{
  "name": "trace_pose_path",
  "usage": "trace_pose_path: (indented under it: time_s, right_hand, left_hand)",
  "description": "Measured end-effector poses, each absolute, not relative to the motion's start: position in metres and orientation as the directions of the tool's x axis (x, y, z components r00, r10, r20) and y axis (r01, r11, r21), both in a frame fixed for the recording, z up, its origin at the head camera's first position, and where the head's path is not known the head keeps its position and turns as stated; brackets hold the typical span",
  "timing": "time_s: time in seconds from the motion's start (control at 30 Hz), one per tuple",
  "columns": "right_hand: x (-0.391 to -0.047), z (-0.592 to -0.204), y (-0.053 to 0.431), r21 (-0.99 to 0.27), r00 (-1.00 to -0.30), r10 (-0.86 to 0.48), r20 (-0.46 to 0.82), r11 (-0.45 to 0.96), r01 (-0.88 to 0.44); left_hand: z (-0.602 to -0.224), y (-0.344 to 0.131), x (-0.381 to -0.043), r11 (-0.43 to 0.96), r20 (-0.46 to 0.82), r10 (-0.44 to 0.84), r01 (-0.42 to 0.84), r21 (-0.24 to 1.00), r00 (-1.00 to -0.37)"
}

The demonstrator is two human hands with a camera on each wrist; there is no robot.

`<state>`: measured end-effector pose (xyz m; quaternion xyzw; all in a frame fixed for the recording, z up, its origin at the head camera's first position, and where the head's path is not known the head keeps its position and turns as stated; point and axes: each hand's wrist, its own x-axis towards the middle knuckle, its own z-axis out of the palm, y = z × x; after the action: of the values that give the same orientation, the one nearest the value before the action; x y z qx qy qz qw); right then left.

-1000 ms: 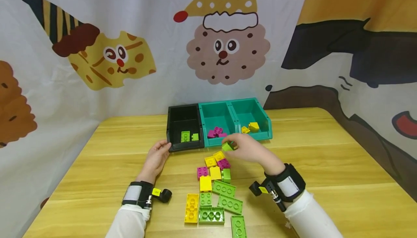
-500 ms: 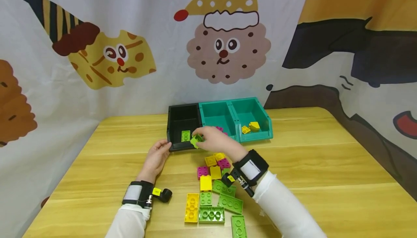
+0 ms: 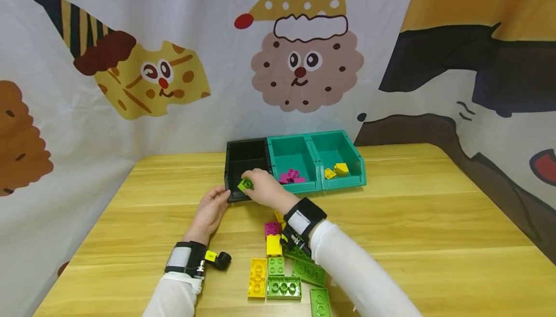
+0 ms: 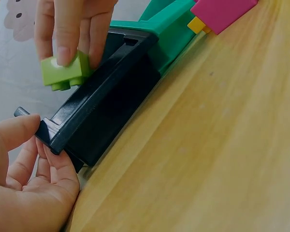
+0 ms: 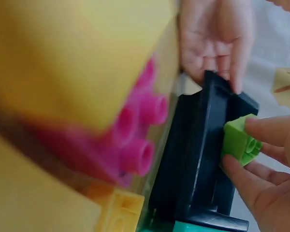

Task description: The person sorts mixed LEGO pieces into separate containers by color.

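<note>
My right hand [image 3: 267, 191] pinches a green toy building brick [image 3: 244, 185] over the front of the black bin [image 3: 227, 167]. In the right wrist view, fingers and thumb press the sides of that brick [image 5: 240, 140], close over the bin's opening. The left wrist view shows its studs facing down. My left hand [image 3: 210, 214] grips the bin's front left corner, thumb on top and fingers below, as the left wrist view shows on the black rim [image 4: 94, 92]. The green bricks lying in the bin are hidden behind the right hand.
Beside the black bin, a teal bin [image 3: 295, 149] holds magenta bricks [image 3: 292, 177] and another teal bin [image 3: 333, 139] holds yellow ones [image 3: 341, 169]. Loose bricks, such as a long yellow brick [image 3: 257, 278] and a long green brick [image 3: 284, 288], lie in front, partly under the right forearm.
My right hand has moved left with the green brick, from in front of the middle bin to over the black bin. The left hand has stayed at the bin's corner.
</note>
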<state>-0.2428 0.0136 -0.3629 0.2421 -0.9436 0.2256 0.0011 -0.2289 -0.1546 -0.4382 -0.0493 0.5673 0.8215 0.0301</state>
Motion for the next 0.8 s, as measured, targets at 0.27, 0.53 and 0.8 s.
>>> trace_pose_path:
  time_s: [0.27, 0.53, 0.8]
  right_hand:
    - [-0.249, -0.366, 0.013, -0.384, -0.893, -0.431, 0.133, 0.808, -0.447]
    - [-0.256, -0.373, 0.014, -0.365, -0.908, -0.393, 0.143, 0.832, -0.417]
    - [-0.253, -0.375, 0.009, -0.299, -0.899, -0.436, 0.038, 0.854, -0.427]
  left_hand:
    - [-0.438, -0.153, -0.23, -0.381, -0.132, -0.009, -0.118, 0.917, -0.991]
    - [-0.438, -0.153, -0.23, -0.393, -0.136, -0.014, -0.12, 0.912, -0.991]
    - [-0.437, -0.153, -0.228, -0.374, -0.105, -0.009, -0.094, 0.922, -0.994]
